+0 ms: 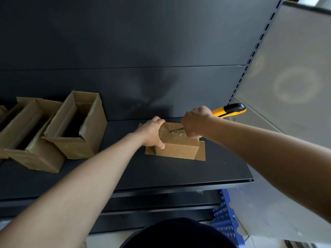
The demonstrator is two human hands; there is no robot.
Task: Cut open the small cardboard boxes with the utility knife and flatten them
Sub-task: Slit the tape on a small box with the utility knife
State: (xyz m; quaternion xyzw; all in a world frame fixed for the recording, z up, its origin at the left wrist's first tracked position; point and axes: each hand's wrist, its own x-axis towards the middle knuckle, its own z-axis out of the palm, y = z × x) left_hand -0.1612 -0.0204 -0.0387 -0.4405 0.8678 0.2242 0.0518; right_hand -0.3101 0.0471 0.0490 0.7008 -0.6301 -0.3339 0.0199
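A small taped cardboard box point(179, 146) stands on the dark shelf point(125, 174), with loose flaps spread under it. My left hand point(152, 132) grips its left end, thumb on the near side and fingers over the top. My right hand point(195, 121) grips a yellow and black utility knife point(231, 109). The thin blade point(176, 130) points left and lies on the box's taped top seam.
Two opened cardboard boxes point(78, 126) point(30, 133) sit on the left of the shelf, flaps up. The shelf's back panel rises behind. A slotted upright point(250, 58) bounds the right side. A blue perforated crate point(225, 217) stands on the floor below right.
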